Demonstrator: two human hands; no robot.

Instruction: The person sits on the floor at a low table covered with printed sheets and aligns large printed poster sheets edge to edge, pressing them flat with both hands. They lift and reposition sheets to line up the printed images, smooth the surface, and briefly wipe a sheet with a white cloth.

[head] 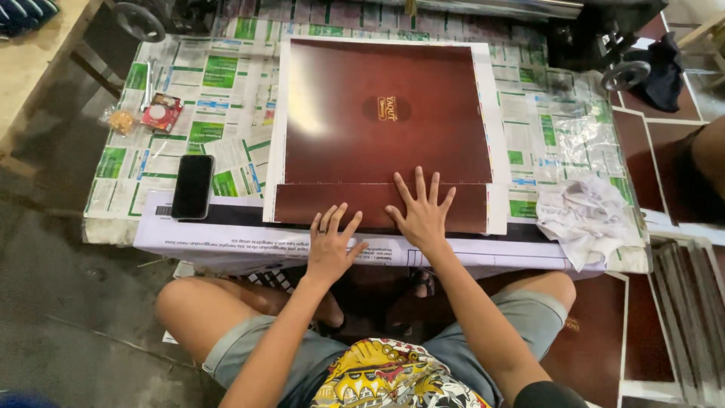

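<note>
Left of the newspaper-covered table's (pixel 226 83) middle: a black phone (pixel 192 186) lying flat, a red packet (pixel 161 112) and a small snack bag (pixel 121 119) farther back. At its right edge, a crumpled white cloth (pixel 585 215) beside clear plastic wrap (pixel 585 143).

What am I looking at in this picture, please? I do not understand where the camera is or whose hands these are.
There is one picture, taken by a camera worn on a person's head and looking down. The person sits at a low table covered with newspaper. Both bare hands lie flat with fingers spread, holding nothing: the left hand and the right hand press on the near edge of a large glossy brown printed sheet with white margins. To the left lie a black phone and a small red packet. To the right lies a crumpled white cloth. More brown sheets are stacked on the floor.
</note>
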